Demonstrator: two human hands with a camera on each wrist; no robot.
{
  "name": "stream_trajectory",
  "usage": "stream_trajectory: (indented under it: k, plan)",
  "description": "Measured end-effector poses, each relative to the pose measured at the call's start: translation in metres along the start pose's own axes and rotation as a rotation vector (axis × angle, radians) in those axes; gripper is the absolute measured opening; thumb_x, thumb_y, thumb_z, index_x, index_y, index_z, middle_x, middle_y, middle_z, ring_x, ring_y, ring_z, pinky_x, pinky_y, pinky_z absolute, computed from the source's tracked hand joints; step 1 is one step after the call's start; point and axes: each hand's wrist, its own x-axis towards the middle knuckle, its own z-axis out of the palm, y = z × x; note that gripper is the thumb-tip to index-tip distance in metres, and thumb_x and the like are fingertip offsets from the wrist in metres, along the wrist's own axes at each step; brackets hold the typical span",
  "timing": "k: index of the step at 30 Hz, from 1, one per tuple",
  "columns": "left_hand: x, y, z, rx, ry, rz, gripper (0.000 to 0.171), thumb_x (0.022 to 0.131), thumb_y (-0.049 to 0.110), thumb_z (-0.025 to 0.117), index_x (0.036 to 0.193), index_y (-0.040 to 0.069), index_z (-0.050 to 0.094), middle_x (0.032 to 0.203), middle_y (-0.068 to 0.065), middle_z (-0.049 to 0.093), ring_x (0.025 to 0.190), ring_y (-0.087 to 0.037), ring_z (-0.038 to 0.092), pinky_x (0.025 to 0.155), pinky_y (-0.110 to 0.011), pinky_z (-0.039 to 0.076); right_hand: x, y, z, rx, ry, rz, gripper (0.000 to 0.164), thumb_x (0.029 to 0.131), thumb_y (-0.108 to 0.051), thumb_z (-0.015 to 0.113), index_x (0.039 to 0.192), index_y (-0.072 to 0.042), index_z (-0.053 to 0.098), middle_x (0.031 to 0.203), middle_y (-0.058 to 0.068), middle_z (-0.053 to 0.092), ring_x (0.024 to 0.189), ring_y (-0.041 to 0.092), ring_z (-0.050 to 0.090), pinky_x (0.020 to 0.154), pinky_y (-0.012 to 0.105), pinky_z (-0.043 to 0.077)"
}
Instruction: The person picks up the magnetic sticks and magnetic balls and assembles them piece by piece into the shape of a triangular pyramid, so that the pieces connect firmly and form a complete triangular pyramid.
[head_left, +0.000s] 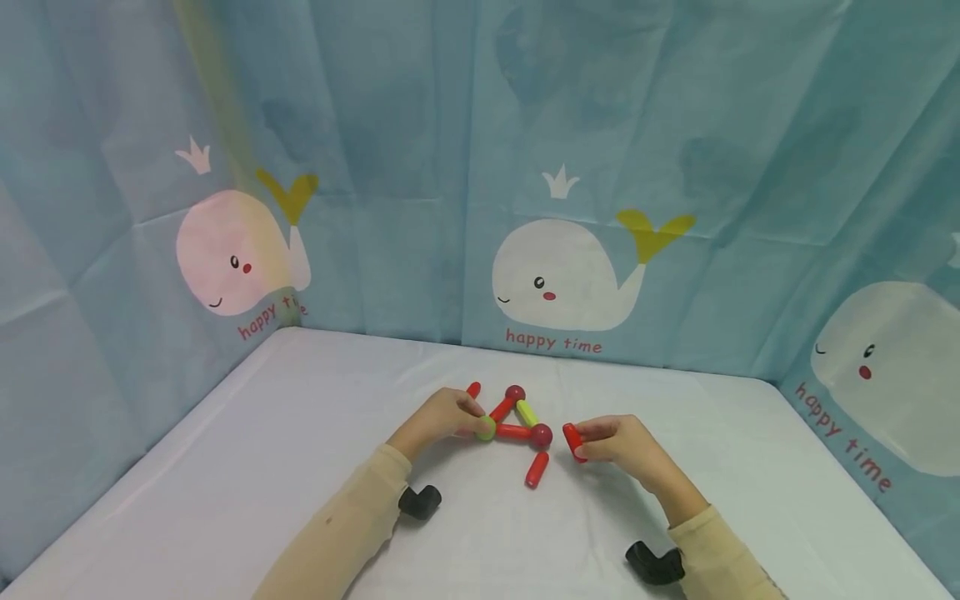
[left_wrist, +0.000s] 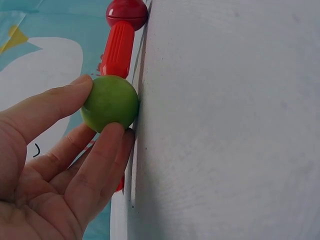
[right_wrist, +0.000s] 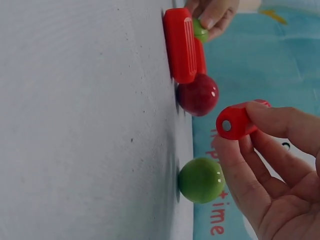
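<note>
Red balls (head_left: 541, 436): two; red rods (head_left: 537, 469): five, right hand (head_left: 618, 442) pinching one; green balls (head_left: 487, 428): two, left hand (head_left: 446, 413) gripping one.

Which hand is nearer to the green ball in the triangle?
Left. The left hand pinches this green ball; the right hand is apart from it, right of the triangle, holding a red stick.

"happy time" (head_left: 553, 342) — 3 times, red, on blue cloth (head_left: 390, 150)

A green ball (head_left: 489, 428) is pinched left of the dark-red ball (head_left: 541, 436), linked to it by a red stick (head_left: 513, 432); a second red stick (head_left: 571, 436), silver-ended, is held tilted, just right of the dark-red ball.
</note>
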Motion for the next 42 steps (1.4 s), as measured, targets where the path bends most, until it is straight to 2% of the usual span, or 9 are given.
stream_trajectory:
  k: [6, 13, 20, 25, 32, 42]
  plan:
    - [-0.001, -0.005, 0.002, 0.003, 0.0, 0.005, 0.022, 0.077, 0.027, 0.084, 0.093, 0.015, 0.074, 0.101, -0.002, 0.068, 0.098, -0.019, 0.057, 0.085, -0.034, 0.054, 0.002, 0.001, 0.005, 0.015, 0.007, 0.011, 0.035, 0.084, -0.012, 0.077, 0.117, -0.002, 0.071, 0.111, 0.012, 0.074, 0.092, 0.016, 0.067, 0.086, 0.038, 0.057]
    - [-0.001, -0.004, 0.0, 0.002, 0.019, -0.006, 0.022, 0.078, 0.028, 0.084, 0.093, 0.016, 0.074, 0.101, -0.002, 0.067, 0.098, -0.02, 0.057, 0.086, -0.035, 0.054, 0.008, -0.01, 0.006, -0.006, 0.034, -0.011, 0.037, 0.085, -0.016, 0.076, 0.12, -0.004, 0.07, 0.113, 0.012, 0.073, 0.093, 0.016, 0.066, 0.088, 0.044, 0.055]
    - [-0.001, -0.004, -0.001, -0.031, -0.003, -0.005, 0.019, 0.079, 0.026, 0.083, 0.092, 0.015, 0.074, 0.099, -0.001, 0.068, 0.091, -0.018, 0.058, 0.082, -0.031, 0.055, 0.022, -0.019, 0.013, -0.017, 0.05, -0.002, 0.032, 0.085, -0.017, 0.076, 0.117, -0.01, 0.073, 0.112, 0.008, 0.074, 0.095, 0.018, 0.064, 0.085, 0.039, 0.055]
    - [0.001, -0.003, 0.0, -0.046, -0.008, 0.007, 0.02, 0.079, 0.027, 0.084, 0.092, 0.015, 0.074, 0.099, -0.001, 0.068, 0.092, -0.018, 0.058, 0.082, -0.03, 0.056, 0.035, -0.024, 0.019, -0.027, 0.076, -0.005, 0.032, 0.085, -0.019, 0.078, 0.115, -0.011, 0.074, 0.113, 0.007, 0.074, 0.105, 0.02, 0.065, 0.091, 0.04, 0.055]
    - [0.003, -0.002, 0.001, -0.033, 0.002, 0.007, 0.021, 0.079, 0.027, 0.084, 0.093, 0.015, 0.073, 0.101, -0.002, 0.067, 0.094, -0.018, 0.058, 0.082, -0.03, 0.056, 0.046, -0.028, 0.025, -0.005, 0.095, -0.041, 0.029, 0.084, -0.017, 0.079, 0.112, -0.01, 0.076, 0.11, 0.007, 0.076, 0.106, 0.02, 0.066, 0.097, 0.044, 0.053]
    - [0.002, 0.0, 0.001, -0.049, -0.008, -0.007, 0.02, 0.08, 0.024, 0.083, 0.093, 0.014, 0.073, 0.102, -0.003, 0.067, 0.093, -0.018, 0.06, 0.083, -0.03, 0.058, 0.047, -0.029, 0.031, 0.006, 0.114, -0.045, 0.03, 0.084, -0.016, 0.079, 0.113, -0.009, 0.075, 0.114, 0.009, 0.074, 0.108, 0.022, 0.066, 0.102, 0.047, 0.051]
